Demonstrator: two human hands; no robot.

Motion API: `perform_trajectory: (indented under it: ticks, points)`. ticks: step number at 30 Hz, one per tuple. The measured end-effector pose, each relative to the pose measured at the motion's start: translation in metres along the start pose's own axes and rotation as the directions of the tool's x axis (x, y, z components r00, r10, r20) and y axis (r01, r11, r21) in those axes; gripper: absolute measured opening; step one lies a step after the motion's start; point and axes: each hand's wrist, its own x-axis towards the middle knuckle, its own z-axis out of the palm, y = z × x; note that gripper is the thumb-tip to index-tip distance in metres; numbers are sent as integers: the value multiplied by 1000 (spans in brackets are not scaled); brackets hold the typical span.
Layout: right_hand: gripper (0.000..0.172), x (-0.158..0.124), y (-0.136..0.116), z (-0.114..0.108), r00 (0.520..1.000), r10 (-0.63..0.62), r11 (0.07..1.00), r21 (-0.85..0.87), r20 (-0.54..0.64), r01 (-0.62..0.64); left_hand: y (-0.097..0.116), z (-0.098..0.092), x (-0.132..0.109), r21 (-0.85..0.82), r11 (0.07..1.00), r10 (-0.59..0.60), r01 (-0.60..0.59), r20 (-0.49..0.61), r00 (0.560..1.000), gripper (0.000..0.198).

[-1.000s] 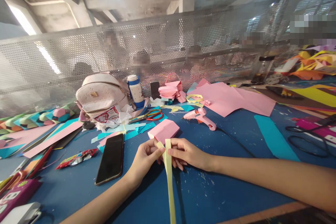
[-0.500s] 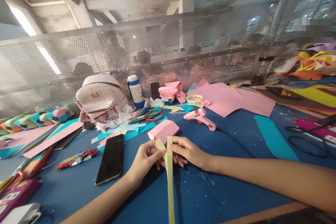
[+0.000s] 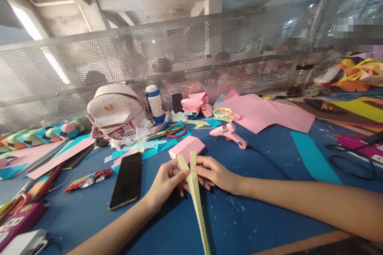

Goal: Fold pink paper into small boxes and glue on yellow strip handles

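A long pale yellow paper strip (image 3: 198, 203) runs from the bottom edge up to my hands over the blue table (image 3: 257, 223). My left hand (image 3: 166, 181) pinches its upper end from the left, thumb on top. My right hand (image 3: 214, 173) pinches the same end from the right, fingertips meeting the left thumb. The strip's top splits into two short ends that stick up past my fingers. A folded pink paper piece (image 3: 187, 147) lies just behind my hands.
A black phone (image 3: 126, 180) lies left of my left hand, a candy wrapper (image 3: 86, 179) beyond it. A pink glue gun (image 3: 229, 133), scissors (image 3: 175, 130), a pink bag (image 3: 115, 107), a bottle (image 3: 154, 103) and pink sheets (image 3: 263, 113) sit further back. People sit behind a mesh screen (image 3: 74, 71).
The strip's upper ends have risen a little above my fingers, and its lower part has swung slightly to the right. Both hands stay pinched on it in place.
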Motion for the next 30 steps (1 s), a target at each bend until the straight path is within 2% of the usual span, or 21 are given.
perform_trajectory:
  ticks: [4, 6, 10, 13, 20, 26, 30]
  points:
    - [37, 0, 1, 0, 999, -10, 1000, -15, -44, 10, 3, 2, -2, -18, 999, -28, 28, 4, 1000, 39]
    - [37, 0, 2, 0, 999, -10, 1000, -10, -51, 9, 3, 1, -1, 7, 999, -35, 35, 43, 998, 40]
    - [37, -2, -2, 1, 999, 6, 1000, 15, 52, -6, 2, -1, 1, 76, 997, -39, 33, 84, 996, 44]
    - [39, -2, -7, 2, 994, -14, 1000, 8, 104, 13, 1, -1, 0, 45, 999, -28, 24, 79, 997, 42]
    - [40, -2, -4, 1, 999, -19, 999, -51, -46, 17, 1, -1, -2, 11, 1000, -11, 11, 32, 999, 35]
    - [38, -1, 0, 0, 997, -56, 997, -59, -49, 53, -1, -2, 0, 141, 990, -12, -6, 122, 992, 39]
    - [38, -1, 0, 0, 999, -32, 997, -69, -24, 31, 1, 0, -2, 130, 991, 3, -14, 84, 996, 39]
